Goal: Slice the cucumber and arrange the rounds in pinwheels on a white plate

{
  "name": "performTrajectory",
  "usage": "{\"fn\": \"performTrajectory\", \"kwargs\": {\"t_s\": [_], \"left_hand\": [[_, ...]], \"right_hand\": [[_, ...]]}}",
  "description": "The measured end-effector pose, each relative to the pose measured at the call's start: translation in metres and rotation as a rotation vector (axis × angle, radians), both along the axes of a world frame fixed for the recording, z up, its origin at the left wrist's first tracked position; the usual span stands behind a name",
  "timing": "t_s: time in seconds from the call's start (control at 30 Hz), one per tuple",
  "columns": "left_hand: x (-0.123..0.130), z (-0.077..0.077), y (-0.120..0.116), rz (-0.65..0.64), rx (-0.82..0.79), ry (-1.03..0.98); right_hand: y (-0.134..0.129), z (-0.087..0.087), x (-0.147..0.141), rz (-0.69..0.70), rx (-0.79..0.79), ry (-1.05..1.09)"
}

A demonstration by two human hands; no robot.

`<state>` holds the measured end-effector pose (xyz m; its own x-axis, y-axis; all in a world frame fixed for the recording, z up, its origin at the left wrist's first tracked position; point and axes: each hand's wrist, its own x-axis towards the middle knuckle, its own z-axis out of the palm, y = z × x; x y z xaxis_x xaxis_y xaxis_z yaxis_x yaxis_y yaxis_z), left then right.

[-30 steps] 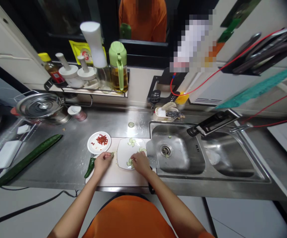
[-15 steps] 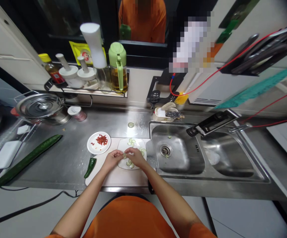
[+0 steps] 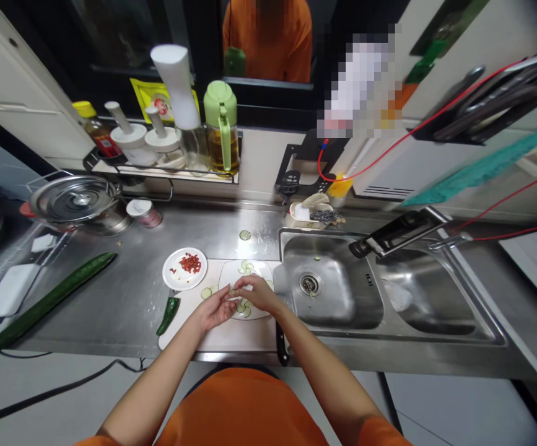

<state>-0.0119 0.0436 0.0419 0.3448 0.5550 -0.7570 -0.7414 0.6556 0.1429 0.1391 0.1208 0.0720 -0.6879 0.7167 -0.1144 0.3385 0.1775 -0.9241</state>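
The left hand (image 3: 218,309) and right hand (image 3: 256,293) are held together over the plate (image 3: 228,271); what is gripped cannot be told.

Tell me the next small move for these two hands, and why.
I'd probably lower what the left hand and right hand seem to pinch, too small to make out, onto the left side of the square plate: a far curl and near curl of cucumber slices lie there, none shows at its left, and the hands meet over that side.
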Motion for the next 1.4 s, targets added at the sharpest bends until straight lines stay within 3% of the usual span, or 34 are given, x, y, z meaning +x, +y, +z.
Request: {"fn": "performTrajectory", "kwargs": {"t_s": [0.2,0.4,0.63,0.8,1.1,1.4], "left_hand": [[-0.005,-0.001,0.002,0.080,0.022,0.050],[-0.011,-0.009,0.005,0.088,0.133,0.500],[-0.020,-0.029,0.004,-0.114,0.265,1.170],[-0.022,-0.031,0.005,-0.289,0.309,1.509],[-0.019,-0.028,0.006,-0.489,0.322,1.707],[-0.019,-0.031,-0.002,-0.500,0.431,1.859]], "right_hand": [[0.006,-0.001,0.001,0.010,-0.015,0.009],[0.009,-0.021,-0.002,-0.045,-0.027,-0.096],[0.009,-0.037,-0.022,-0.066,0.093,-0.418],[0.009,-0.040,-0.033,-0.096,0.143,-0.563],[0.008,-0.045,-0.041,-0.026,0.271,-0.686],[0.005,-0.047,-0.039,0.043,0.428,-0.700]]}}
